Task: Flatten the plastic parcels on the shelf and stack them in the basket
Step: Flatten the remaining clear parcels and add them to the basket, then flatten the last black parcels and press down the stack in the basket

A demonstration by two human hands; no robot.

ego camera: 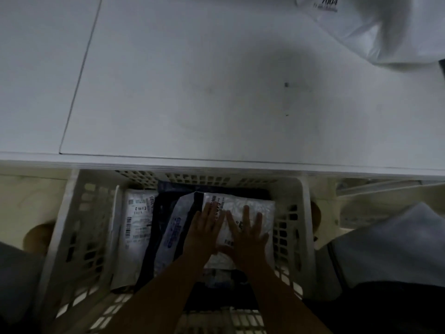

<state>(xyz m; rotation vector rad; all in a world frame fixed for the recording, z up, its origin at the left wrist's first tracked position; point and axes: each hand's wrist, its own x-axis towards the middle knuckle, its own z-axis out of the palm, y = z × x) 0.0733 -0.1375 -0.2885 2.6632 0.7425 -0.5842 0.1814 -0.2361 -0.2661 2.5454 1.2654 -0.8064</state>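
1. Head view, the hands: the left hand [204, 227] and the right hand [248, 231] lie side by side, fingers straight and spread, palms pressing down on a white plastic parcel [243, 206] inside the basket [74, 227]. Neither hand grips anything; they only press.
2. Head view, the basket: this white slatted basket stands below the front edge of the shelf [192, 92]. The pressed parcel lies toward the basket's right wall, on top of a dark parcel [166, 213]. A labelled white parcel [137, 227] leans along the left wall.
3. Head view, the shelf: one more white parcel [375, 32] rests at the shelf's far right corner, well apart from the hands and apparently not yet stacked.
4. Handling, as a judgement: the parcels look light, soft and crinkly, with slick film that may slide over the parcel beneath. Trapped air probably lets them spring back, so broad flat palms suit flattening better than fingertips. To lift one, pinching a sealed edge or corner seems safest, since the middle would sag.
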